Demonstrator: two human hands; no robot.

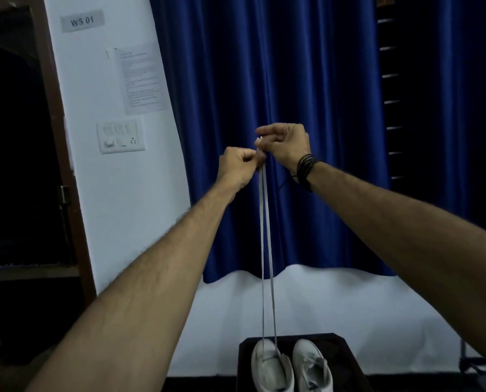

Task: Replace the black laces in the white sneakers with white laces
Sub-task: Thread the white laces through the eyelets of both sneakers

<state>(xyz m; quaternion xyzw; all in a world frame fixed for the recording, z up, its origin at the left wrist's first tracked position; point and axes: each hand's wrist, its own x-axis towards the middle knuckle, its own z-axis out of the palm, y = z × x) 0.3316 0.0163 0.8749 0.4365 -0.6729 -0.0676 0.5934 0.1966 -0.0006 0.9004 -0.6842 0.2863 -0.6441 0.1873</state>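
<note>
From the head camera, both arms reach up and forward in front of a blue curtain point(292, 108), and the two hands meet well above a dark stand point(346, 355) at the bottom of the frame. The left hand point(237, 166) is curled into a fist with its thumb and forefinger pinching the two strands of a white lace point(266, 236) just below their ends. The right hand point(285, 144), just above and to the right of the left one and touching it at the fingertips, curls its fingers round the lace tips, which show as small pale points at its forefinger. A stack of black cord bracelets point(306, 168) wraps the right wrist. From the hands the two strands drop nearly straight, close together, down to the left sneaker point(270, 369), a white shoe standing on the stand, where they enter its upper eyelets. The right sneaker point(311, 366) stands just beside it on the same stand, touching or nearly so, with pale lacing across its tongue. Left of the curtain, a white wall carries a label reading "WS 01" point(82, 21), a printed sheet point(140, 80) below it, and a switch panel point(121, 135) lower still; beyond that is a dark doorway point(18, 151)
</note>
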